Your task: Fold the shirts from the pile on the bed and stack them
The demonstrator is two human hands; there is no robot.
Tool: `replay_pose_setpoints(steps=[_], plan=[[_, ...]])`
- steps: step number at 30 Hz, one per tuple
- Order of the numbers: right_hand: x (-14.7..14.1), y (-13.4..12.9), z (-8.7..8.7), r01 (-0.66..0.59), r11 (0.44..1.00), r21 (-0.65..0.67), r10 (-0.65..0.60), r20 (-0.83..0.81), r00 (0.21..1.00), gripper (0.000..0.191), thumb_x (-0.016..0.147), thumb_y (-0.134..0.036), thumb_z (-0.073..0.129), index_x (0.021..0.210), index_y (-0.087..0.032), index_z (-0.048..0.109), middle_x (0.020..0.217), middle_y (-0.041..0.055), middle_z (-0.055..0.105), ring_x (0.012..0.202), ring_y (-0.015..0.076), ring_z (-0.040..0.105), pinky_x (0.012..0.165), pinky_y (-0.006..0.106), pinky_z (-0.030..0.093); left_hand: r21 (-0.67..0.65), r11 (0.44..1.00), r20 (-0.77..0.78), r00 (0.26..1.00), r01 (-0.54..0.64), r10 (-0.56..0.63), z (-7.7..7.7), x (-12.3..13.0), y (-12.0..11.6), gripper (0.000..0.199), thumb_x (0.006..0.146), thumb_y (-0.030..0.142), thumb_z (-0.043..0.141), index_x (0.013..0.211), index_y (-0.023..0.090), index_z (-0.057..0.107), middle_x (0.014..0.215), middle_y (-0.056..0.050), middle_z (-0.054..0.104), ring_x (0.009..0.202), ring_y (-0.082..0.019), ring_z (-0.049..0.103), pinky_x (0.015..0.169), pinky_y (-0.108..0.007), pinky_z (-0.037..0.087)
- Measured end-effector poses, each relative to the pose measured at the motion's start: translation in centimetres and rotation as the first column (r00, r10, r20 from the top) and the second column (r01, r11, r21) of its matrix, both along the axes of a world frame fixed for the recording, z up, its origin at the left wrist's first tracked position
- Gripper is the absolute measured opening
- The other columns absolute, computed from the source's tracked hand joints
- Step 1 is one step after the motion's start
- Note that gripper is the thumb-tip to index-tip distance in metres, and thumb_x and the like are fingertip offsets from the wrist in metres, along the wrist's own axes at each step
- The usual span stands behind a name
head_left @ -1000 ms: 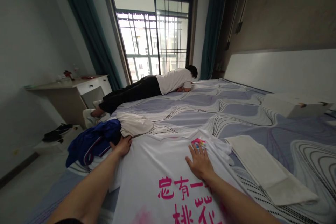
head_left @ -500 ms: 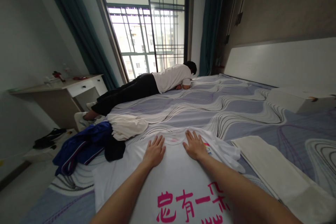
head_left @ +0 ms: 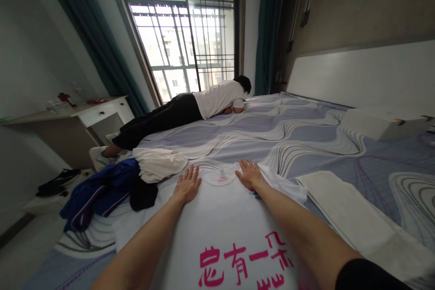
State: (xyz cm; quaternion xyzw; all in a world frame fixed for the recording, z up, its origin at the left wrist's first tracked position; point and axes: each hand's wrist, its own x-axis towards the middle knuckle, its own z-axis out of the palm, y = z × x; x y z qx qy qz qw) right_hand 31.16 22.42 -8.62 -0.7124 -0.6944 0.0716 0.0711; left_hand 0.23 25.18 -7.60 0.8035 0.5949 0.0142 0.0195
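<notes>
"What's nearest you?"

"A white T-shirt (head_left: 217, 222), spread flat on the bed (head_left: 261, 129), its pink lettering (head_left: 258, 255) face up towards me and the collar (head_left: 222, 180) at the far end."

"And your hands?"

"Both palm-down on the shirt, near its far edge. The left hand (head_left: 188, 186) lies to the left of the collar, the right hand (head_left: 250, 175) to the right."

"Gripping anything?"

"No. On both hands the fingers are stretched out, slightly apart, with no cloth bunched between them."

"So which step is this?"

"Flattening the shoulders, I'd judge. The next move calls for light, even pressure outward from the collar; lifting any cloth would first need the fingers curled under an edge."

"Anything in the way?"

"A folded off-white cloth (head_left: 356, 213) lies near the right sleeve. On the left there's a black cloth (head_left: 143, 194), a blue garment (head_left: 102, 186) and a cream cloth (head_left: 159, 163), so I'd sweep gently there."

"Farther off?"

"Someone in a white top (head_left: 217, 98) lies across the bed, well apart from the shirt."
</notes>
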Motion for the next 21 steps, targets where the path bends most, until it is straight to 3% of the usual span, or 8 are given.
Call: replay_pose_setpoints(steps=[7, 13, 17, 21], plan=[[0.4, -6.5, 0.6, 0.055, 0.998, 0.038, -0.055, -0.001, 0.999, 0.071, 0.098, -0.052, 0.026, 0.157, -0.012, 0.023, 0.165, 0.0077, 0.015, 0.151, 0.0282, 0.009, 0.120, 0.047, 0.002, 0.015, 0.990, -0.125, 0.982, -0.142, 0.143, 0.4, -1.9, -7.4, 0.065, 0.100, 0.041, 0.016, 0.156, 0.008, 0.019, 0.164, -0.014, 0.006, 0.151, -0.036, 0.008, 0.118, -0.055, 0.021], [-1.1, -14.6, 1.0, 0.010, 0.997, 0.071, -0.007, -0.037, 0.999, 0.070, 0.097, -0.050, 0.033, 0.155, -0.011, 0.028, 0.164, 0.0102, 0.021, 0.150, 0.0298, 0.013, 0.120, 0.048, 0.005, 0.064, 0.986, -0.102, 0.982, -0.154, 0.160, 0.3, -1.0, -15.5, 0.061, 0.099, 0.037, 0.018, 0.155, 0.013, 0.027, 0.164, -0.011, 0.016, 0.151, -0.034, 0.016, 0.118, -0.056, 0.022], [1.1, -17.2, 2.9, -0.010, 0.999, 0.040, 0.012, -0.061, 0.998, 0.054, 0.097, -0.042, 0.040, 0.146, -0.020, 0.046, 0.155, 0.0085, 0.041, 0.142, 0.0252, 0.033, 0.116, 0.038, 0.020, 0.057, 0.989, -0.099, 0.985, -0.136, 0.141, 0.4, -1.1, -17.3, 0.060, 0.099, 0.035, 0.019, 0.155, 0.014, 0.027, 0.164, -0.007, 0.018, 0.151, -0.032, 0.016, 0.119, -0.053, 0.022], [7.5, -15.7, 6.0, 0.237, 0.971, 0.037, -0.236, -0.041, 0.971, 0.053, 0.097, -0.025, 0.037, 0.150, -0.013, 0.037, 0.147, 0.0184, 0.048, 0.134, 0.0280, 0.043, 0.109, 0.043, 0.030, 0.088, 0.986, -0.092, 0.985, -0.140, 0.148, 0.3, -1.1, -17.0, 0.059, 0.099, 0.034, 0.019, 0.154, 0.015, 0.030, 0.164, -0.006, 0.021, 0.151, -0.031, 0.019, 0.119, -0.053, 0.023]])
